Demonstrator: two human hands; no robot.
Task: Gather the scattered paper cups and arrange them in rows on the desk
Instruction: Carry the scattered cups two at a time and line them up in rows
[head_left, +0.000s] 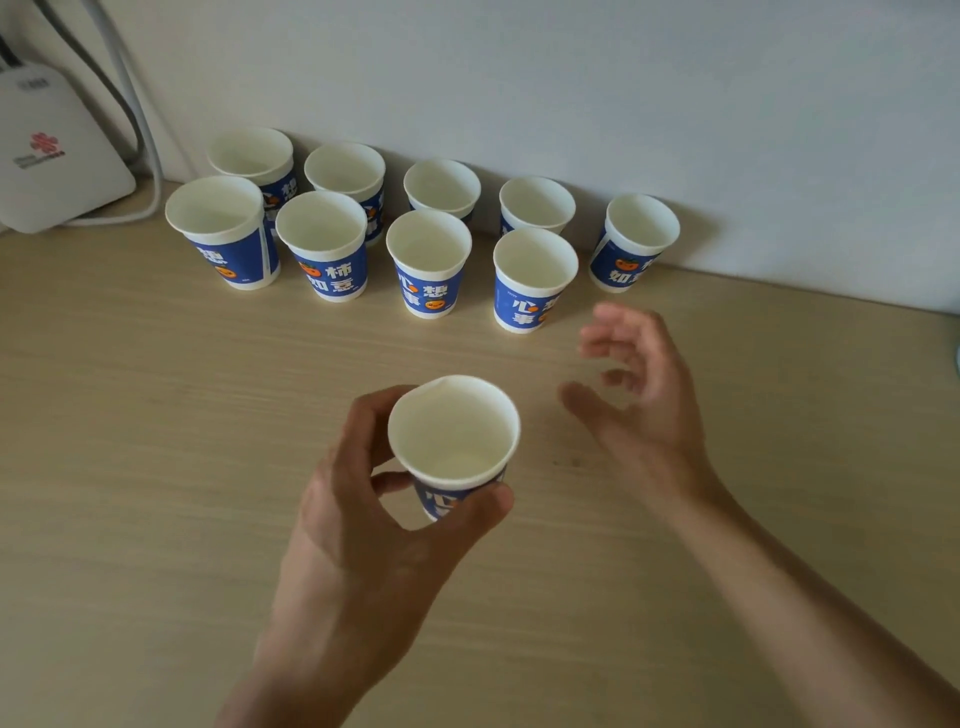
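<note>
- Sitting at the far left of the light wood desk (156, 467): a white router (57, 156) with a red logo, and grey cables (132, 109) running up the wall behind it.
- Back row of paper cups (441, 187): five blue-and-white cups along the wall, upright, mouths up. The rightmost stands apart from the other four.
- Front row of paper cups (428, 254): four upright cups just before the back row, close-set.
- Left hand (363, 525): grips a tenth cup (453, 431) below the rim, thumb on the near side and fingers curled round the far side. The cup is upright at mid-desk, well before the rows. Cannot tell whether its base touches the desk.
- Right hand (641, 400): just right of the tenth cup and apart from it, motion-blurred, fingers spread and loosely bent, holding nothing.
</note>
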